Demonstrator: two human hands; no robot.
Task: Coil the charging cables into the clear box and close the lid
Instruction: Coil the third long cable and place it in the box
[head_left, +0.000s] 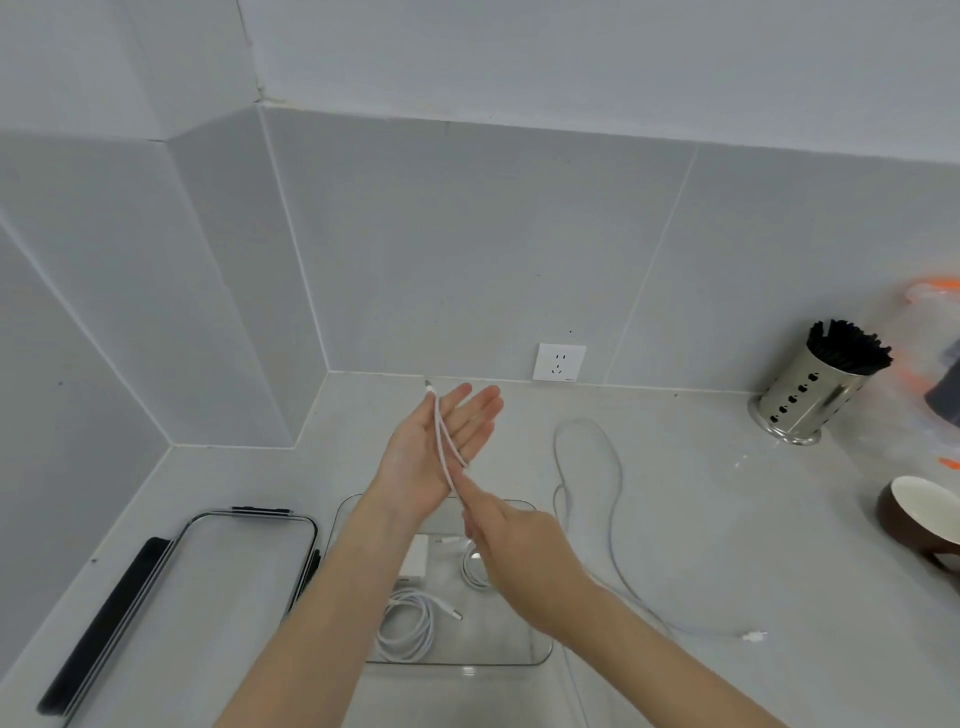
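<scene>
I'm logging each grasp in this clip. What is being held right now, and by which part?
A white cable, looped over the open left hand with its plug end by the fingertips; the right hand pinches its strands just below the left palm.

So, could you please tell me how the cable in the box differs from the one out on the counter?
The coiled cable is wound into tidy loops; the loose cable trails in one long open curve. The coiled cable lies inside the clear box; the loose cable lies on the countertop, right of the box. Both are white, and neither is held by a hand.
</scene>
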